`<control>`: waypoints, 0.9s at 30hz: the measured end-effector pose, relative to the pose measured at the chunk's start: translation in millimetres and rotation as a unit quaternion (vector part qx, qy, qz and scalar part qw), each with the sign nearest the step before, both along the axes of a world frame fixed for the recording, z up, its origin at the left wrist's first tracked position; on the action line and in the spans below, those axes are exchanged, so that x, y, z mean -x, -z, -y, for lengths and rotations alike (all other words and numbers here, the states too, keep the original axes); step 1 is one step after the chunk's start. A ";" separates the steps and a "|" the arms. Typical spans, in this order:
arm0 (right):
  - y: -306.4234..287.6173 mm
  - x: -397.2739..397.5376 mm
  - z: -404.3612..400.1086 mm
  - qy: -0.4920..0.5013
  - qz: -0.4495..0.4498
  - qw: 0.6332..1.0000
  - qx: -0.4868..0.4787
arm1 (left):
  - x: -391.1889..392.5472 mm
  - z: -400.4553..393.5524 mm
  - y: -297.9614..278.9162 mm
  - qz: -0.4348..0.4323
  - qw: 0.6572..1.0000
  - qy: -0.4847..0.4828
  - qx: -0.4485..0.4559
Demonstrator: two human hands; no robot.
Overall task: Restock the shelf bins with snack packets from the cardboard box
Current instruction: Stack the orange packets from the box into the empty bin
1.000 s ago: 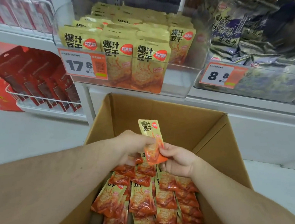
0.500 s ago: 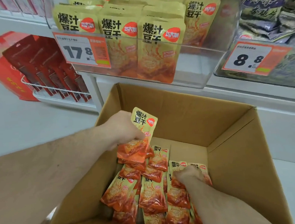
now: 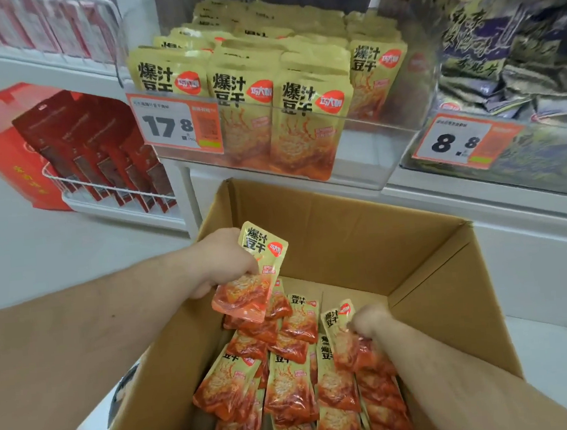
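An open cardboard box (image 3: 425,271) sits below the shelf, holding several yellow-and-orange snack packets (image 3: 289,390). My left hand (image 3: 225,263) grips a small stack of these packets (image 3: 256,271) above the box's left side. Down in the box at the right, my right hand (image 3: 368,321) grips another packet (image 3: 338,319) and lifts its top end. Directly above the box, a clear shelf bin (image 3: 365,154) holds rows of the same packets (image 3: 304,111) standing upright.
A price tag reading 17.8 (image 3: 175,125) hangs on the bin's front left. To the right, a second bin with an 8.8 tag (image 3: 456,140) holds dark purple-green packets. At the left stand a white wire basket (image 3: 110,191) of red packets and a red box (image 3: 5,148) on the floor.
My right hand let go of the packet at my left hand, dropped into the box and took hold of another packet. My left hand kept its packets and rose slightly.
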State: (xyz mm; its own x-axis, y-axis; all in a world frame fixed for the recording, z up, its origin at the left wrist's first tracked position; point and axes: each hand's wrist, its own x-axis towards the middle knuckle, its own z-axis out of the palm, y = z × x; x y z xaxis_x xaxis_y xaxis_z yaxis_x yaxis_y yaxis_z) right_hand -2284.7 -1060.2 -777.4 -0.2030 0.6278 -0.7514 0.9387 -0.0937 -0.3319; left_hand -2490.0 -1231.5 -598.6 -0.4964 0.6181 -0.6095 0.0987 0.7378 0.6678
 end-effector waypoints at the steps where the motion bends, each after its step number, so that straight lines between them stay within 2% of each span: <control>1: -14.9 -0.7 -0.1 0.005 -0.033 0.999 0.003 | 0.6 2.5 -0.6 0.001 1.000 0.003 -0.011; 6: -141.5 -4.6 3.8 0.058 -0.207 0.975 0.055 | -6.0 0.7 -4.4 0.037 0.997 -0.002 -0.065; 11: -227.9 -16.2 25.5 0.051 -0.335 0.936 0.091 | -19.7 -1.9 -28.3 0.146 0.982 0.028 -0.121; 15: -239.5 -13.7 47.3 0.047 -0.367 0.925 0.086 | -30.5 -3.1 -46.3 0.232 0.959 0.005 -0.164; 17: -240.6 -6.4 51.8 0.056 -0.372 0.924 0.061 | -34.6 -2.1 -54.2 0.247 0.952 -0.004 -0.183; 27: -253.7 10.7 68.2 0.114 -0.415 0.903 0.005 | -51.0 3.6 -85.9 0.181 0.944 0.093 -0.259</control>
State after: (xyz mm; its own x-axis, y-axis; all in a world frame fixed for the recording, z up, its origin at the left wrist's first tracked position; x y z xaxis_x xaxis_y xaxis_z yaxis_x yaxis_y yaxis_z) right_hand -2295.3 -1128.4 -523.7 -0.5651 0.7187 -0.4051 0.3231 -0.2591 -0.9102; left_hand -2439.0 -1235.1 -512.7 -0.1668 0.9359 -0.3103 -0.1086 0.2954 0.9492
